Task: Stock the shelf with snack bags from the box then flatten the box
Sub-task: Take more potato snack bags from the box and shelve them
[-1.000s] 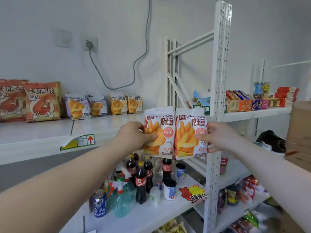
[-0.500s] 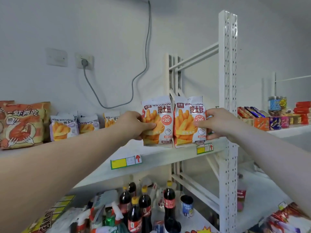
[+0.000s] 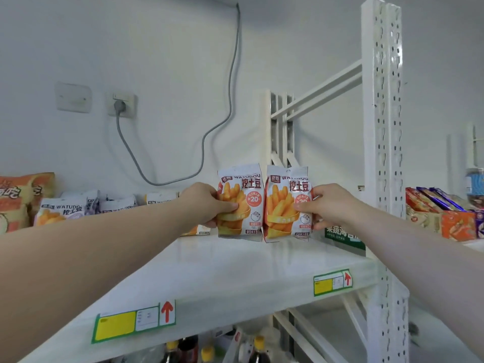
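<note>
I am holding two snack bags upright and side by side, touching, over the white shelf (image 3: 235,268) near its back. My left hand (image 3: 207,204) is gripping the left bag (image 3: 246,203) at its left edge, thumb across the front. My right hand (image 3: 327,205) is pinching the right bag (image 3: 284,205) likewise (fingers curled closed). More of the same bags (image 3: 62,210) are lying further left.

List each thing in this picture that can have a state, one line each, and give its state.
left hand: gripping the left snack bag
right hand: gripping the right snack bag
left snack bag: upright, sealed, over the shelf
right snack bag: upright, sealed, beside the left one
shelf: partly stocked
plug: in the socket
</note>
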